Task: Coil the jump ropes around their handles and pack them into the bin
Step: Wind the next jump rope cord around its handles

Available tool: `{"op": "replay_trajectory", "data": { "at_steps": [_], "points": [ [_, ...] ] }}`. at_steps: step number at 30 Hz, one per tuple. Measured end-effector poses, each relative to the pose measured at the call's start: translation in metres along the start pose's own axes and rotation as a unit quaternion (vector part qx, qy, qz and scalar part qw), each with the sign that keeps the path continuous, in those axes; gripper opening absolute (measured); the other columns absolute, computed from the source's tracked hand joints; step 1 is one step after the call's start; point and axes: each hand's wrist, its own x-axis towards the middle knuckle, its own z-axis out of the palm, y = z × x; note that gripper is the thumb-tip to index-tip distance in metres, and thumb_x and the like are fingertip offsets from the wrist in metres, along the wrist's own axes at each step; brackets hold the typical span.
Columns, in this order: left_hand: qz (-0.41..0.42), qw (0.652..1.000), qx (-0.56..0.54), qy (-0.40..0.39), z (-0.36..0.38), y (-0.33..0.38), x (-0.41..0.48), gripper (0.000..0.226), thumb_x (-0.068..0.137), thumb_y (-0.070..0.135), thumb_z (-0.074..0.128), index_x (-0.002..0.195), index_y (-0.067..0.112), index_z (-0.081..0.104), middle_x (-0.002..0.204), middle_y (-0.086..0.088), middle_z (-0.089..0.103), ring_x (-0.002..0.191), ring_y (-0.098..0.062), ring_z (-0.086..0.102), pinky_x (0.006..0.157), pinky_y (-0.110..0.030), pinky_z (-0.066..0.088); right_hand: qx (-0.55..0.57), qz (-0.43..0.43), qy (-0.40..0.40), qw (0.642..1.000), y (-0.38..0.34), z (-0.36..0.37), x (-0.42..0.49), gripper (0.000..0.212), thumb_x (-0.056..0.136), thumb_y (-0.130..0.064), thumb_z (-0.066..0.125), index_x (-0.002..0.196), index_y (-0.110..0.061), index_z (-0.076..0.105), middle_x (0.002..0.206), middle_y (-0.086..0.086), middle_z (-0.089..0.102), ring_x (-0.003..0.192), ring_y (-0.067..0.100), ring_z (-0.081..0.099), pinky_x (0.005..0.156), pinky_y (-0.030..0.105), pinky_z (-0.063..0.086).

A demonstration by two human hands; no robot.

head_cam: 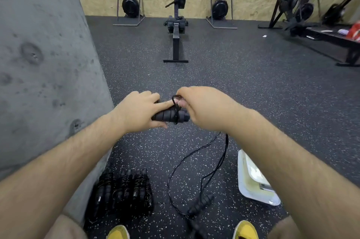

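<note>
My left hand (139, 110) grips the black ribbed handles (169, 116) of a jump rope, held level in front of me. My right hand (196, 107) pinches the thin black rope (196, 153) in a loop over the handles' right end. The rest of that rope hangs down to the floor in a long loop. A second jump rope's handles (200, 204) lie on the floor near my feet. Several coiled black jump ropes (122, 190) lie side by side at the lower left. A white bin (251, 180) sits on the floor at the lower right, partly hidden by my right forearm.
A grey concrete wall (44, 63) stands close on the left. A rowing machine (176, 30) stands ahead on the speckled black floor, with more machines along the wooden wall. A dark bench (331, 38) is at the far right. My yellow shoes (245, 229) show at the bottom.
</note>
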Motion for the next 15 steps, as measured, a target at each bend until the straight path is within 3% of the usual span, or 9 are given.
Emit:
{"op": "replay_trajectory", "data": {
  "at_steps": [3,5,7,9,10,13,15],
  "points": [
    [-0.005,0.998,-0.056,-0.027,-0.009,0.008,0.0,0.092,0.079,0.086,0.044,0.139,0.016,0.047,0.095,0.0,0.066,0.084,-0.027,0.065,0.064,-0.038,0.051,0.045,-0.042,0.023,0.998,0.022,0.005,0.011,0.024,0.104,-0.021,0.046,0.122,-0.017,0.062,0.11,0.003,0.066,0.101,0.026,0.061,0.087,0.041,0.049],
    [-0.001,0.993,-0.12,-0.006,-0.019,0.015,-0.001,0.094,0.076,0.086,0.053,0.131,0.01,0.048,0.099,0.0,0.069,0.086,-0.026,0.066,0.071,-0.04,0.053,0.117,-0.057,0.031,0.991,0.035,0.013,0.015,0.027,0.104,-0.022,0.05,0.124,-0.017,0.067,0.108,-0.007,0.066,0.099,0.015,0.059,0.091,0.03,0.045],
    [-0.004,0.984,-0.176,0.028,-0.033,0.022,-0.001,0.085,0.072,0.082,0.065,0.119,0.013,0.05,0.095,0.003,0.068,0.08,-0.023,0.066,0.072,-0.039,0.053,0.215,-0.037,0.046,0.975,0.046,0.023,0.014,0.021,0.101,-0.027,0.058,0.114,-0.027,0.074,0.095,-0.021,0.064,0.087,0.0,0.056,0.086,0.022,0.042],
    [-0.026,0.97,-0.234,0.054,-0.045,0.025,-0.003,0.083,0.067,0.084,0.067,0.113,0.018,0.045,0.089,0.007,0.066,0.073,-0.02,0.065,0.069,-0.036,0.052,0.331,0.012,0.061,0.942,0.054,0.032,0.015,0.016,0.097,-0.039,0.062,0.087,-0.044,0.073,0.076,-0.021,0.063,0.075,0.002,0.057,0.078,0.028,0.046],
    [-0.037,0.964,-0.254,0.072,-0.05,0.026,-0.006,0.086,0.065,0.087,0.065,0.113,0.019,0.041,0.089,0.005,0.067,0.073,-0.021,0.066,0.068,-0.035,0.052,0.379,0.03,0.059,0.923,0.053,0.037,0.015,0.021,0.096,-0.046,0.061,0.078,-0.042,0.071,0.071,-0.016,0.062,0.07,0.007,0.056,0.074,0.033,0.047],
    [-0.072,0.956,-0.264,0.105,-0.056,0.025,-0.01,0.095,0.062,0.094,0.051,0.123,0.022,0.037,0.1,-0.003,0.072,0.085,-0.026,0.071,0.075,-0.039,0.058,0.517,0.091,0.035,0.851,0.043,0.057,0.012,0.028,0.1,-0.043,0.056,0.08,-0.029,0.069,0.07,-0.005,0.061,0.065,0.015,0.051,0.065,0.034,0.045],
    [-0.112,0.954,-0.256,0.112,-0.057,0.022,-0.011,0.098,0.062,0.096,0.048,0.131,0.028,0.037,0.107,-0.001,0.071,0.093,-0.027,0.07,0.078,-0.043,0.058,0.536,0.129,-0.009,0.835,0.032,0.074,0.009,0.025,0.104,-0.031,0.05,0.087,-0.028,0.069,0.065,-0.008,0.057,0.059,0.012,0.047,0.06,0.032,0.042]
  ]
}}
